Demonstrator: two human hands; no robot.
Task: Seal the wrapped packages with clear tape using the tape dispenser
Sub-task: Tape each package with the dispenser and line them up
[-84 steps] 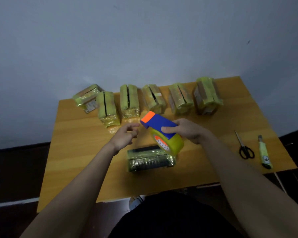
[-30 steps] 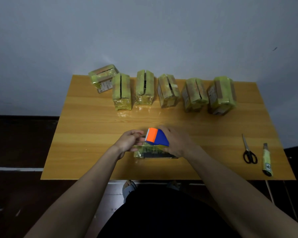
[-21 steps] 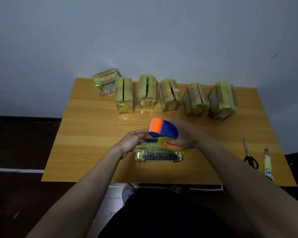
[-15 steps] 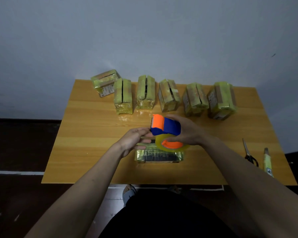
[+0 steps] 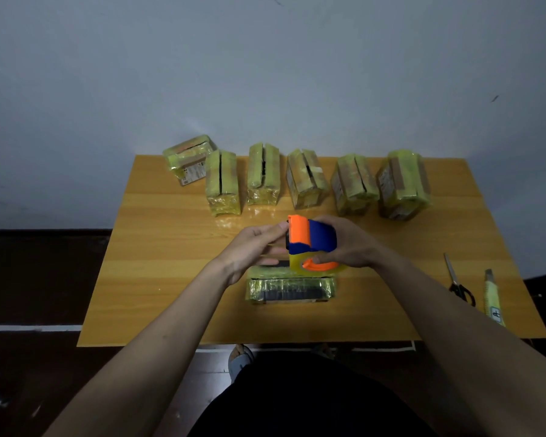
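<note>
1. The room is dim, and the wall point(image 5: 265, 74) reads a flat grey-blue.
2. A faint bright patch sits on the wall just above the row of wrapped packages point(image 5: 262, 175).
3. Soft glare shows on the tabletop point(image 5: 158, 247) in front of that row.
4. The floor point(image 5: 38, 279) falls nearly black.
5. Wide-angle bending curves the edges; the forearms look stretched.

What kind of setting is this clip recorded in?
Probably a makeshift packing station in a plain room: a small wooden table against a bare wall, a row of wrapped packages along its far edge, and scissors and a utility knife lying at its right side.
</note>
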